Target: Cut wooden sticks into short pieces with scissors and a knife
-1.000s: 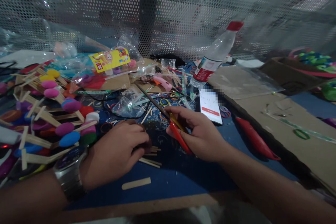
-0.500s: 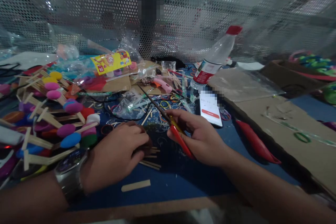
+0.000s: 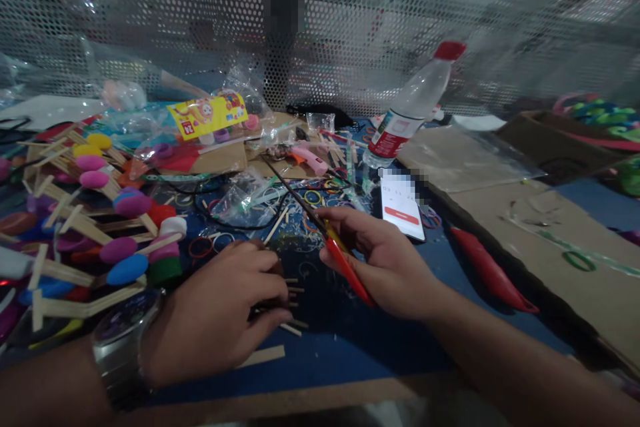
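Scissors [image 3: 346,265] with red and yellow handles are in my right hand [image 3: 385,260], their dark blades pointing up and to the left over the table. The blades look closed. My left hand [image 3: 225,307], wearing a metal-band watch, rests low on the blue table with its fingers curled. Several thin wooden craft sticks [image 3: 296,290] poke out from beneath those fingers; the rest of them is hidden by the hand. One flat craft stick [image 3: 265,355] lies just below my left thumb, partly covered by it.
At left is a pile of colourful caps and ovals joined to wooden sticks [image 3: 85,233]. A phone [image 3: 401,207], a leaning bottle [image 3: 400,127] and a red tapered object [image 3: 493,270] are at right. Rubber bands, plastic scraps and a pink glue gun [image 3: 311,159] lie behind the hands.
My left hand has shifted slightly down and right, its thumb now covering part of the flat stick. The scissors and right hand have barely moved. The view has shifted a little.
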